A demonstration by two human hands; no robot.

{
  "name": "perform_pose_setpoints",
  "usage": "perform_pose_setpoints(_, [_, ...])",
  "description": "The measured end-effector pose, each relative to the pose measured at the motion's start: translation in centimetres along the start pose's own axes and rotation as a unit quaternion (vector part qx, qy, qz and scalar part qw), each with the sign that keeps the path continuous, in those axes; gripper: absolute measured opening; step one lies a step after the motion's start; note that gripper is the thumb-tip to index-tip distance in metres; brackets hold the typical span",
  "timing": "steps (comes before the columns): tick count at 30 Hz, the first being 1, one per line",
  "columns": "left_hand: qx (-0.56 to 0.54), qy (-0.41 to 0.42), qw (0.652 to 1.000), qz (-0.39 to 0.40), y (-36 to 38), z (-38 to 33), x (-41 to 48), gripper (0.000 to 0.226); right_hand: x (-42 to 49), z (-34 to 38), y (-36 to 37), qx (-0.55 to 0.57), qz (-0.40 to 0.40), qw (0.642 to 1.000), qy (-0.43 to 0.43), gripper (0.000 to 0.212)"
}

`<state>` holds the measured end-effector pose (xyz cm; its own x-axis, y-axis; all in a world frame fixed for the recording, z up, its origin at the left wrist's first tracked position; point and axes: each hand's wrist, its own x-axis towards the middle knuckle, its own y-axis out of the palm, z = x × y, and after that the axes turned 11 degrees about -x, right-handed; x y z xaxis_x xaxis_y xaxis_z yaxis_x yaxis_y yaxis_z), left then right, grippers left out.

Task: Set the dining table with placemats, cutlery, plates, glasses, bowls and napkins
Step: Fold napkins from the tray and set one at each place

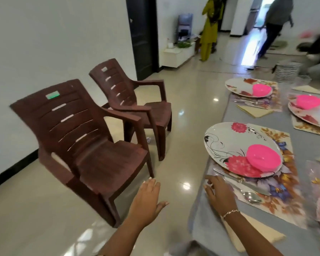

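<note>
Far left of the frame: two stacks of brown plastic armchairs stand on the tiled floor, apart from the table. The nearer chair (77, 137) carries a green sticker (53, 94) on its backrest; the farther chair (129, 100) carries a pale one (104, 69). Both are too blurred to read.

Lower centre: the left hand (148, 198) hangs over the floor between chair and table, fingers straight and together, thumb out, holding nothing.

Right of it: the right hand (218, 191) lies on the near corner of the floral placemat (277, 206), fingers extended and spread. No grip is evident.

The table (207, 228), under a grey cloth, fills the right of the frame. On the nearest placemat sit a flowered plate (235, 145) with a pink bowl (262, 157) on it, and a knife (247, 183) and spoon (251, 196) just below the plate. A cream napkin (255, 235) lies beside the mat, lower right.

The upper-right setting shows a plate (242, 87), a pink bowl (261, 89) and a napkin (253, 110). A third bowl (308, 101) sits on a plate at the right edge. A stack of spare plates (287, 71) stands at the far end.

Assessment: the task appears largely done. Placemats, plates, bowls, cutlery and napkins are laid at the visible settings. No drinking glass can be made out at any of them, so glasses appear outstanding. No writing is visible on the tableware.
</note>
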<state>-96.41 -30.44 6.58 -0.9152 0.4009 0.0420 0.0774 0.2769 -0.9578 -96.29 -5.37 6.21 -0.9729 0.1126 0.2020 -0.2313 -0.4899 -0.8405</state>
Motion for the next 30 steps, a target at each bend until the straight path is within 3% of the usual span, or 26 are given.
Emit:
perform_pose_setpoints(3, [-0.027, 0.072, 0.997, -0.030, -0.7, 5.0, 2.0, 0.062, 1.8, 1.8, 1.2, -0.034, -0.003, 0.998, 0.059, 0.025])
perform_pose_setpoints(8, [-0.024, 0.171, 0.984, -0.046, -2.0, 9.1, 7.2, 0.060, 3.7, 3.3, 2.4, -0.065, -0.052, 0.984, 0.159, 0.018])
perform_pose_setpoints(11, [-0.048, 0.200, 0.979, 0.001, -1.4, 9.7, 11.3, 0.069, 3.8, 3.2, 3.1, -0.078, -0.082, 0.975, 0.192, 0.016])
perform_pose_setpoints(17, [-0.058, 0.286, 0.952, 0.089, 0.9, 8.9, 20.3, 0.077, 4.7, 1.0, 3.8, -0.113, -0.142, 0.952, 0.247, 0.034])
perform_pose_setpoints(23, [-0.042, 0.349, 0.923, 0.159, 2.0, 5.2, 29.7, 0.067, 7.2, -1.0, 3.7, -0.164, -0.165, 0.927, 0.295, 0.035])
perform_pose_setpoints(26, [-0.012, 0.365, 0.915, 0.169, 2.6, 4.0, 34.8, 0.084, 8.6, -1.4, 3.6, -0.198, -0.166, 0.908, 0.329, 0.017])
perform_pose_setpoints(30, [-0.084, 0.371, 0.901, 0.209, 3.8, 2.3, 40.3, 0.122, 9.8, -2.3, 4.2, -0.240, -0.172, 0.891, 0.345, 0.017])
